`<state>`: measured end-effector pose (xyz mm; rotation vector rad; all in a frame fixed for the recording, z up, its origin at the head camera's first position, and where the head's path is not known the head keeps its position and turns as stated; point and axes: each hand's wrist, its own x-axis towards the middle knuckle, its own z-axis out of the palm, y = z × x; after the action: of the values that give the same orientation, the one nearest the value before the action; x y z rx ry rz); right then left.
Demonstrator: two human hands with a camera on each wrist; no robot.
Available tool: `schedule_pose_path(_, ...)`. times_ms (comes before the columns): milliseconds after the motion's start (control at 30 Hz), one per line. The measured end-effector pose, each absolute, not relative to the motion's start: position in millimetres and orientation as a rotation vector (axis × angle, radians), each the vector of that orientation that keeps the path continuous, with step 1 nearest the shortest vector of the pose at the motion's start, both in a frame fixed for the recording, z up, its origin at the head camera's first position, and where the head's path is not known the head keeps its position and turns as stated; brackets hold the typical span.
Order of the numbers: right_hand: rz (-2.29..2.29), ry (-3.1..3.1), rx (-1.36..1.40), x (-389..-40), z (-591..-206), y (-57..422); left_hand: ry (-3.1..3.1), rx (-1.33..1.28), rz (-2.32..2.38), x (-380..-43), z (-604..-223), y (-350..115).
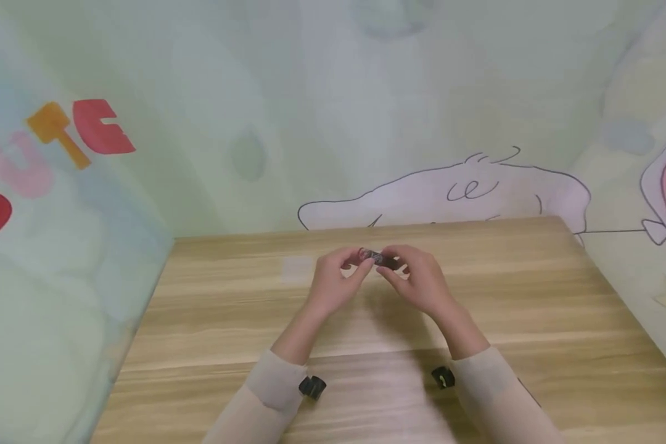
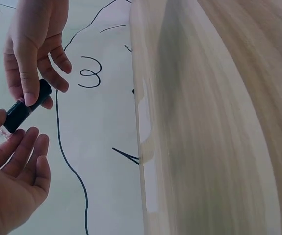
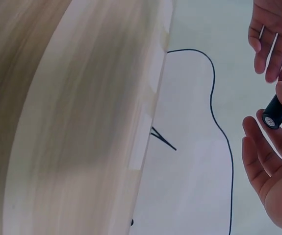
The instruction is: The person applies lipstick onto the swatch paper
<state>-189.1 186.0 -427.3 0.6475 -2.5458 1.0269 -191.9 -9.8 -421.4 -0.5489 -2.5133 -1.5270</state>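
Observation:
A small black lipstick tube (image 1: pixel 375 256) is held between both hands above the far part of the table. Its left end shows some red and a clear part; a round pale label (image 3: pixel 270 121) marks the other end in the right wrist view. My left hand (image 1: pixel 333 280) pinches the reddish end between thumb and fingers. The black end is gripped by my right hand (image 1: pixel 424 280), thumb toward me. In the left wrist view the tube (image 2: pixel 19 115) slants between the two hands, its middle partly covered by fingertips.
The wood-grain table (image 1: pixel 227 345) lies below the hands. A pale flat square (image 1: pixel 296 269) is on it, left of the hands. Behind stands a wall covering (image 1: pixel 200 123) with cartoon drawings and coloured letters. Small black pieces (image 1: pixel 312 387) sit at the sleeve cuffs.

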Motion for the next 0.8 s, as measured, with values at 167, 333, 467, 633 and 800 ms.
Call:
schedule_pose_path(167,1.020,-2.515,0.738,-189.2,-425.4,175.6,-2.530,-0.491,-1.546,-185.3,-420.6,-25.7)
schedule_pose_path(333,1.032,-2.494,0.803,-188.3,-422.6,164.8,-2.521,-0.488,-1.540,-179.8,-417.4,-40.7)
schedule_pose_path(467,1.028,-2.469,0.845,-186.9,-420.5,156.5,-2.500,-0.511,-1.538,-175.7,-416.9,-52.5)
schedule_pose_path(633,1.040,-2.426,0.908,-184.8,-417.6,146.7,-2.499,-0.487,-1.562,-168.6,-418.9,-66.7)
schedule_pose_path(800,1.049,-2.410,0.955,-182.5,-415.0,136.1,-2.488,-0.481,-1.570,-161.7,-419.9,-79.4)
